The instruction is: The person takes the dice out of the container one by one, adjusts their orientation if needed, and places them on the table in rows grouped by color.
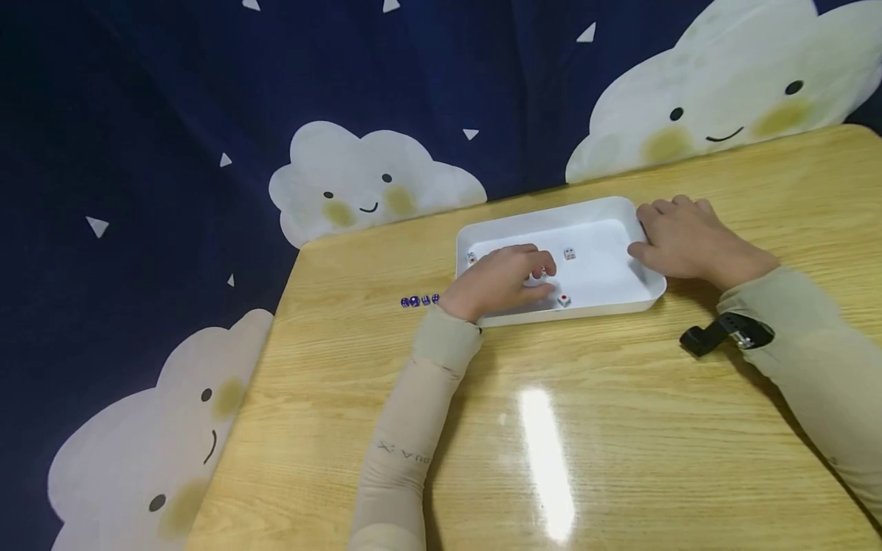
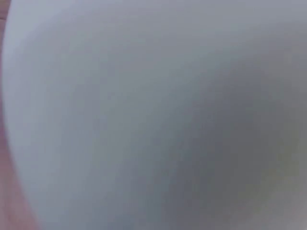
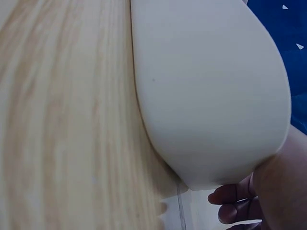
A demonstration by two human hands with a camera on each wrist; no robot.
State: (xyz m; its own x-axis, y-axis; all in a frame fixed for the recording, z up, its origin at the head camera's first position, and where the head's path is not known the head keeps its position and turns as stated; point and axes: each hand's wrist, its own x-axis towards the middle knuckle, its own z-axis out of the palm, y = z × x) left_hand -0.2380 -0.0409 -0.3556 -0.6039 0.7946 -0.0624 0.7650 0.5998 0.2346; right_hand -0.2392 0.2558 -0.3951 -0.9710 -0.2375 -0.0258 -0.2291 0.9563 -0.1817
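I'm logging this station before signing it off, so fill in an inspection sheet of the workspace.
Surface: wooden table, with a bright light reflection near the front.
Job's things: white tray with white dice spread inside; dark blue dice in a short row on the table, left of the tray.
Clutter: nothing seen.
Left hand: over the tray, fingers loosely bent, thumb apart from them, near a white die.
Right hand: holds the tray's right end, thumb over the rim.
Cables: nothing seen.
Surroundings: dark blue cloth with smiling clouds behind and left of the table.
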